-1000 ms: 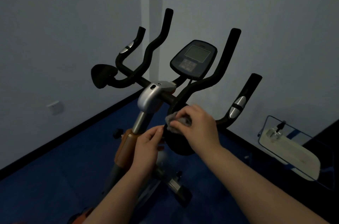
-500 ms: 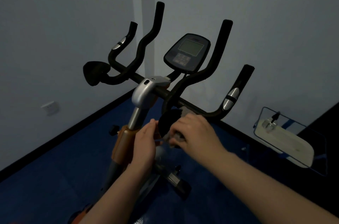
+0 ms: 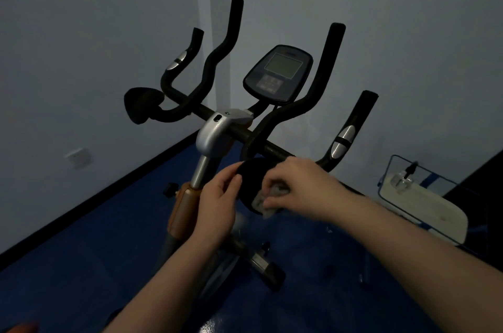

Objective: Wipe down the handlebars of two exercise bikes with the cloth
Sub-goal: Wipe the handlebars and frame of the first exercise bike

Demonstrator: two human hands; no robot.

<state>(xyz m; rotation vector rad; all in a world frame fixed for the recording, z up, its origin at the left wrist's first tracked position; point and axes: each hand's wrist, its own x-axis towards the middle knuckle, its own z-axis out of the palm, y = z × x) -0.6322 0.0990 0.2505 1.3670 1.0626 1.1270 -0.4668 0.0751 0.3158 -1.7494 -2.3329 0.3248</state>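
On blue floor point(image 3: 81, 264), exercise bike point(image 3: 217, 136), grey walls point(image 3: 81, 33).

Not much to report on the person, honestly. Only two forearms and hands are in shot, coming up from the bottom edge of the head camera. Both arms are bare all the way to the edge of the shot, so no sleeves or cuffs show. The left hand point(image 3: 217, 204) and right hand point(image 3: 302, 185) have no gloves, and I can't spot any rings, watch or wristband on either. Lighting's dim, so finer detail is lost.
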